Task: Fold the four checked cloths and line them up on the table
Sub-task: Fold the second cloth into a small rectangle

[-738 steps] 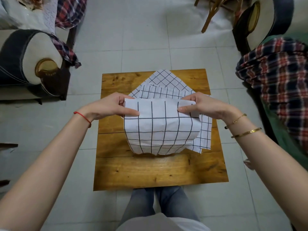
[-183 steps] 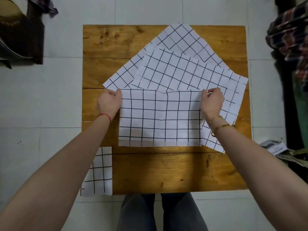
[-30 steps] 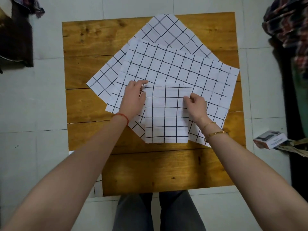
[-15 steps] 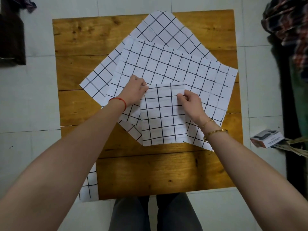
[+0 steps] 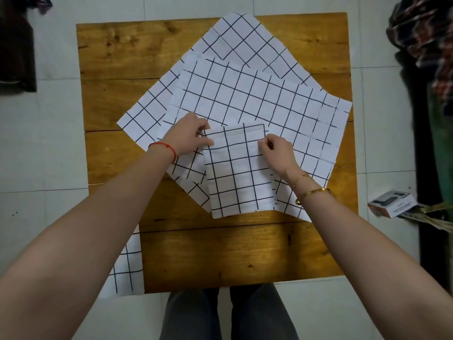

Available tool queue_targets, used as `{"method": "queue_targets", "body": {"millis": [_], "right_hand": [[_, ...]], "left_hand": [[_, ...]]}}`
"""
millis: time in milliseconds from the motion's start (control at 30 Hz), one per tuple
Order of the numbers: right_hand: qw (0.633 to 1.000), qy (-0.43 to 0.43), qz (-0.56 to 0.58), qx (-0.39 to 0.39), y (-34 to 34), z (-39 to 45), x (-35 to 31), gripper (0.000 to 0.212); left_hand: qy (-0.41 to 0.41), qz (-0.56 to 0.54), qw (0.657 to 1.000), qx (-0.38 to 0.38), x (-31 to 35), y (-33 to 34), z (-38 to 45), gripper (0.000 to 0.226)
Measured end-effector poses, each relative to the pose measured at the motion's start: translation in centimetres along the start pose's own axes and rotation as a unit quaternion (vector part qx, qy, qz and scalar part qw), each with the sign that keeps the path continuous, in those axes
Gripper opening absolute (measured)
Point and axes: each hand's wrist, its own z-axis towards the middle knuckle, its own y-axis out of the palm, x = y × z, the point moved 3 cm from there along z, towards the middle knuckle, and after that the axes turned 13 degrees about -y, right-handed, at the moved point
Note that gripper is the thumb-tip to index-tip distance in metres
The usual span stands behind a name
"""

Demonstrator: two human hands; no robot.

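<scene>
Floor: I'm looking straight down on pale grey tiles [image 5: 56, 148], with a small orange-and-white cardboard box [image 5: 391, 203] lying off to the right.
Table: square, varnished brown wood [image 5: 220, 253]; its near strip is bare.
Near-left corner: a folded white cloth with black checks [image 5: 128, 268] sits at the table's edge, half hidden under my left forearm.
Middle: here's the folded checked cloth I'm working on [image 5: 239, 177], a narrow upright rectangle lying on top of the spread ones.
Left hand [image 5: 187, 137]: resting at that cloth's top-left corner, fingers curled, thumb on the edge; I can't tell if it pinches.
Right hand [image 5: 275, 152]: fingertips bunched, pinching the cloth's right edge near the top.
Beyond: a large unfolded checked cloth [image 5: 257, 99] lies spread flat underneath.
Farthest: another unfolded checked cloth, turned diamond-wise [image 5: 245, 40], reaches the far table edge.
</scene>
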Motion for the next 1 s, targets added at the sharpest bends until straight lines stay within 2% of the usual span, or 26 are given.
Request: {"method": "queue_targets", "body": {"millis": [133, 300, 433, 567, 700, 767, 833, 1000], "right_hand": [[1.000, -0.002, -0.016, -0.004, -0.1, 0.0, 0.1, 0.028], [0.999, -0.012, -0.030, -0.009, 0.0, 0.1, 0.1, 0.028], [0.999, -0.018, -0.040, 0.010, 0.0, -0.2, 0.2, 0.031], [0.997, -0.006, -0.066, 0.029, -0.2, -0.4, 0.6, 0.031], [0.994, 0.012, -0.111, 0.019, -0.2, -0.2, 0.7, 0.028], [0.991, 0.022, -0.131, 0.006, -0.1, -0.1, 0.7, 0.028], [0.988, 0.026, -0.155, -0.003, 0.0, -0.1, 0.8, 0.029], [0.982, 0.010, -0.187, 0.013, 0.0, -0.3, 0.8, 0.028]], "left_hand": [[-0.001, 0.058, 0.998, -0.006, -0.3, -0.3, 0.4, 0.035], [-0.011, 0.080, 0.997, 0.001, -0.4, -0.6, 0.5, 0.022], [-0.026, 0.017, 0.999, 0.036, 0.0, -0.1, 0.2, 0.022], [-0.041, -0.060, 0.995, 0.072, 0.0, 0.5, -0.9, 0.038], [0.002, 0.028, 0.984, 0.178, 0.6, 1.9, -3.1, 0.045], [0.043, 0.056, 0.977, 0.200, 0.7, 3.0, -4.2, 0.050], [0.065, 0.093, 0.973, 0.199, 0.6, 4.3, -4.9, 0.057], [0.032, 0.220, 0.964, 0.144, 0.2, 6.8, -5.7, 0.068]]}}
